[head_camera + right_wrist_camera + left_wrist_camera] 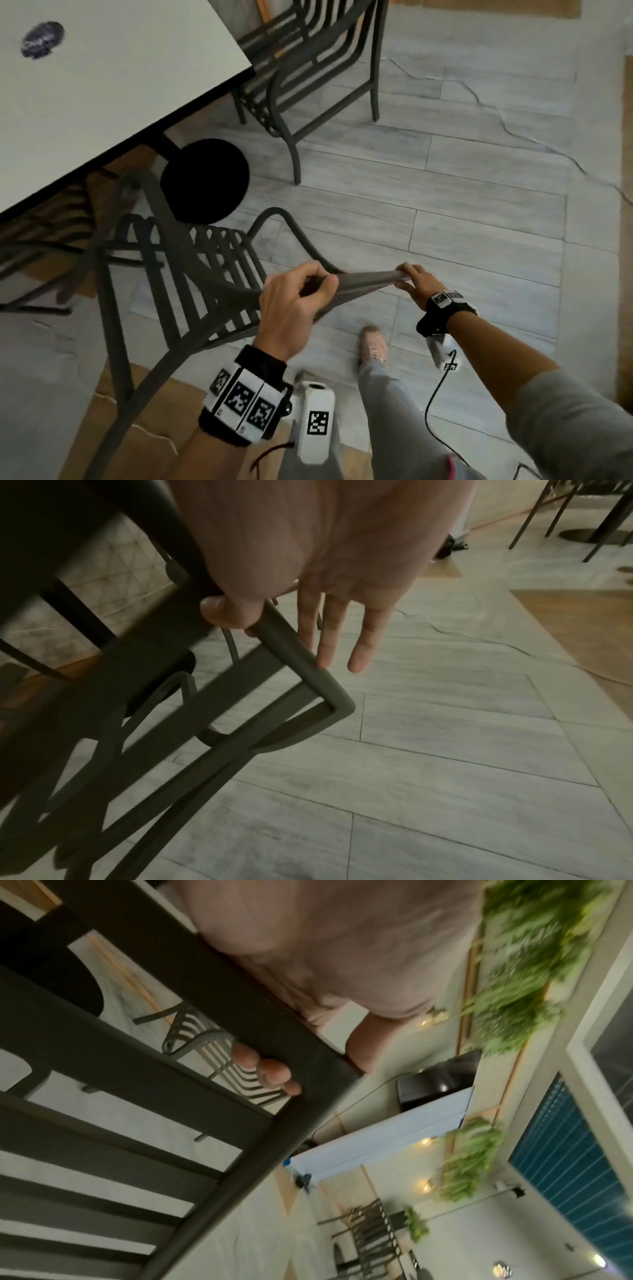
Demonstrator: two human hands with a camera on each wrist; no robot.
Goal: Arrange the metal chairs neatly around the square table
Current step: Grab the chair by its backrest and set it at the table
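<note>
A dark metal slatted chair stands tilted at the near corner of the white square table. Both hands hold its back's top rail. My left hand grips the rail near its middle; in the left wrist view the fingertips wrap under the rail. My right hand holds the rail's right end. In the right wrist view its thumb pinches the rail while the other fingers hang straight beside the corner. A second metal chair stands at the table's right side.
The table's round black base sits on the grey plank floor just beyond the held chair. A thin cable runs across the floor at the right. My own foot is below the rail. Another table's legs show far off.
</note>
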